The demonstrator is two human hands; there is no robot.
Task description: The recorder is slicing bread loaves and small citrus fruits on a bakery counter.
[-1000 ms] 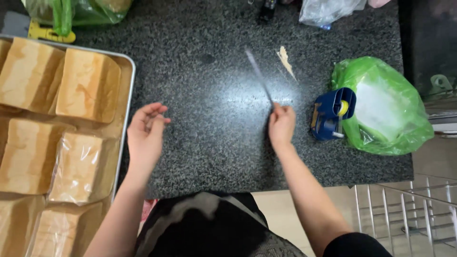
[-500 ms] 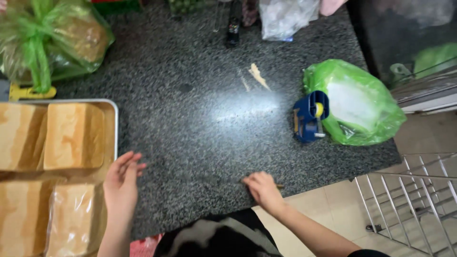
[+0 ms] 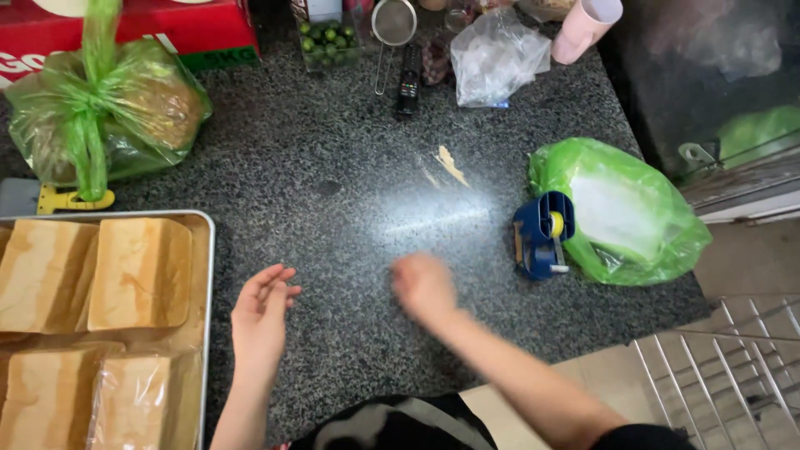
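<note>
Both your hands hover low over the dark speckled bench [image 3: 350, 208], holding nothing. Your left hand [image 3: 260, 321] is open, fingers [image 3: 271, 283] spread narrow and pointing away from you, empty. Just left of those fingers sits the metal baking tray [image 3: 207, 275], its rim near your wrist. On it, the closest bread loaf [image 3: 140, 273] lies bare, another loaf [image 3: 42, 275] beside it, and a plastic-wrapped loaf [image 3: 129, 402] down by your forearm.

Your right hand [image 3: 423, 287] is motion-blurred; fingers look curled in, but you cannot tell if they grip anything. Nothing visible in it. Right of those fingers, near but apart, stands the blue tape dispenser [image 3: 540, 236], touching a green plastic bag [image 3: 621, 212] on its far side. Ahead of the right fingers, a small pale scrap [image 3: 452, 165] lies on the bench.

Far past the left fingers: a tied green bag [image 3: 104, 117] with bread inside, a yellow tool [image 3: 71, 200] just below it. Far ahead: a tub of small green limes [image 3: 327, 40], a strainer [image 3: 392, 25], a clear plastic bag [image 3: 493, 60], a pink cup [image 3: 586, 25].
</note>
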